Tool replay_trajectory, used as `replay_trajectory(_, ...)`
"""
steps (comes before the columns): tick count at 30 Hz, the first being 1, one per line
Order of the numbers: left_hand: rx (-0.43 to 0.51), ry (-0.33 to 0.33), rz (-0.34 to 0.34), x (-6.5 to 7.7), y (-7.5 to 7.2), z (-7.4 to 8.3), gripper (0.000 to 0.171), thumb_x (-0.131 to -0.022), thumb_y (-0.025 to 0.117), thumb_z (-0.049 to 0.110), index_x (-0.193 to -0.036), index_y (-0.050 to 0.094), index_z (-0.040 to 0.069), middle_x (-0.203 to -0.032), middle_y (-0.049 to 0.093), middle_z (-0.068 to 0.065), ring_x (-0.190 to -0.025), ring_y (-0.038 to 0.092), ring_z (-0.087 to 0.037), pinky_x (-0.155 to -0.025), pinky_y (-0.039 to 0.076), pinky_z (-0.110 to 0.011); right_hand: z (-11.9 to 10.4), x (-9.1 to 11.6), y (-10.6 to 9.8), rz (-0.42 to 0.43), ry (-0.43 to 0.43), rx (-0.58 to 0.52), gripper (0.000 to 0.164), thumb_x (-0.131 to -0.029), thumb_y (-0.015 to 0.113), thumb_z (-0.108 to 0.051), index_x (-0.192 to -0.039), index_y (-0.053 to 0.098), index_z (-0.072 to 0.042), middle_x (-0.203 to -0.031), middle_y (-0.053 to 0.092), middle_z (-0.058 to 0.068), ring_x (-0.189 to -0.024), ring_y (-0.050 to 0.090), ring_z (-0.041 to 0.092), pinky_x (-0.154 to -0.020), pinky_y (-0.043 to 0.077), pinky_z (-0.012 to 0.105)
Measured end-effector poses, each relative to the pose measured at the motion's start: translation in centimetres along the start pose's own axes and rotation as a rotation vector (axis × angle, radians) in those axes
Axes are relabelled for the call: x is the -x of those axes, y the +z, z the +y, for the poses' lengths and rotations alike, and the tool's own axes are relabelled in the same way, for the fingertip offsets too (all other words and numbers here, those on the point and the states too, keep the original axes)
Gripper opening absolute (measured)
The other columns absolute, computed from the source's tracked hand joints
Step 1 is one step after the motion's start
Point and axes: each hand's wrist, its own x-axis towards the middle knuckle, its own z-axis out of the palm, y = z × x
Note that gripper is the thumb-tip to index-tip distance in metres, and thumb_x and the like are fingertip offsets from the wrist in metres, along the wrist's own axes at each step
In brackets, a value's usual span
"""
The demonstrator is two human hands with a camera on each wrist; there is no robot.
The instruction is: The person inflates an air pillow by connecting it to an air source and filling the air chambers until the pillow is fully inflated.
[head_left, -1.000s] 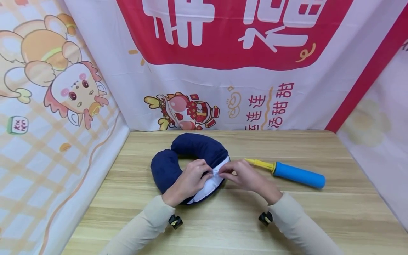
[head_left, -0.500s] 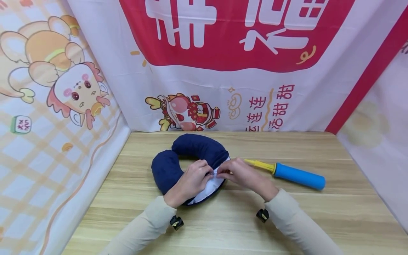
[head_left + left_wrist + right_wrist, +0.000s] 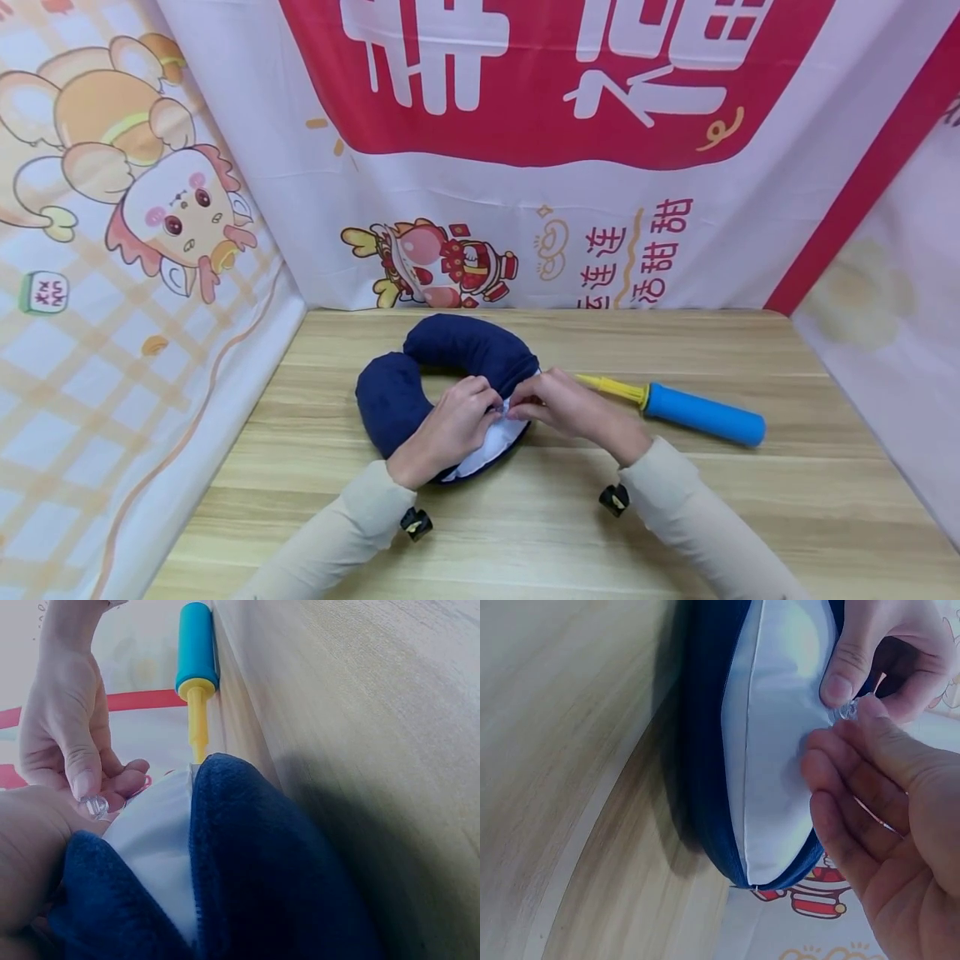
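A navy U-shaped neck pillow (image 3: 392, 400) lies on the table. Its zipped cover gapes, showing a white inner bladder (image 3: 780, 757). From the bladder sticks out a small clear air valve (image 3: 847, 711). My left hand (image 3: 450, 425) lies over the pillow, thumb and finger pinching around the valve's base. Coming from the other side, my right hand (image 3: 573, 408) pinches the clear valve tip between thumb and fingertips. In the left wrist view the clear tip (image 3: 96, 807) shows under the right thumb. Whether the valve is plugged is hidden by the fingers.
A blue hand pump (image 3: 705, 413) with a yellow nozzle (image 3: 611, 386) lies right of the pillow, its nozzle tip close to my right hand. Printed cloth (image 3: 555, 167) hangs behind the wooden table (image 3: 525, 533) and at both sides.
My right hand has shifted slightly left, nearer my left hand, and its forearm has moved a little. The left hand and pillow stay almost the same.
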Motion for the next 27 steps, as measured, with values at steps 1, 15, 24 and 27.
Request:
replay_trajectory(1, -0.003, -0.003, -0.003, 0.0, 0.0, 0.1, 0.007, -0.092, 0.081, 0.004, -0.097, 0.077, 0.005, -0.092, 0.068, -0.003, -0.088, 0.064, -0.017, -0.079, 0.058, -0.03, 0.0, 0.0, 0.0, 0.001, 0.004, 0.005, 0.011, -0.1, 0.073, -0.02, -0.097, 0.08, -0.012, -0.086, 0.077, -0.005, -0.068, 0.057, -0.002, -0.065, 0.052, 0.018)
replay_trajectory(15, -0.06, -0.069, -0.052, -0.3, 0.1, 0.6, 0.008, -0.094, 0.076, 0.002, -0.095, 0.069, 0.005, -0.094, 0.066, -0.006, -0.09, 0.063, -0.021, -0.081, 0.057, -0.034, -0.6, -0.2, 0.9, 0.072, 0.023, 0.077, 0.009, -0.099, 0.075, -0.014, -0.092, 0.078, -0.011, -0.083, 0.075, -0.005, -0.069, 0.058, 0.0, -0.065, 0.051, 0.018)
replay_trajectory(24, -0.115, -0.097, -0.023, -0.3, 0.5, 1.1, 0.026, -0.084, 0.071, -0.017, -0.085, 0.061, 0.007, -0.083, 0.06, -0.004, -0.079, 0.058, -0.019, -0.073, 0.054, -0.032, -2.1, 0.1, 3.0, 0.239, -0.011, 0.26, 0.013, -0.097, 0.075, -0.007, -0.084, 0.071, -0.008, -0.078, 0.07, 0.0, -0.068, 0.061, 0.009, -0.062, 0.053, 0.023)
replay_trajectory(27, -0.105, -0.108, -0.016, -0.3, 0.5, 1.3, 0.028, -0.082, 0.071, -0.018, -0.084, 0.061, 0.008, -0.082, 0.059, -0.004, -0.078, 0.058, -0.02, -0.073, 0.054, -0.033, -2.6, 0.3, 3.9, 0.308, 0.0, 0.365, 0.015, -0.096, 0.076, -0.005, -0.083, 0.069, -0.008, -0.077, 0.067, 0.001, -0.069, 0.063, 0.015, -0.059, 0.054, 0.029)
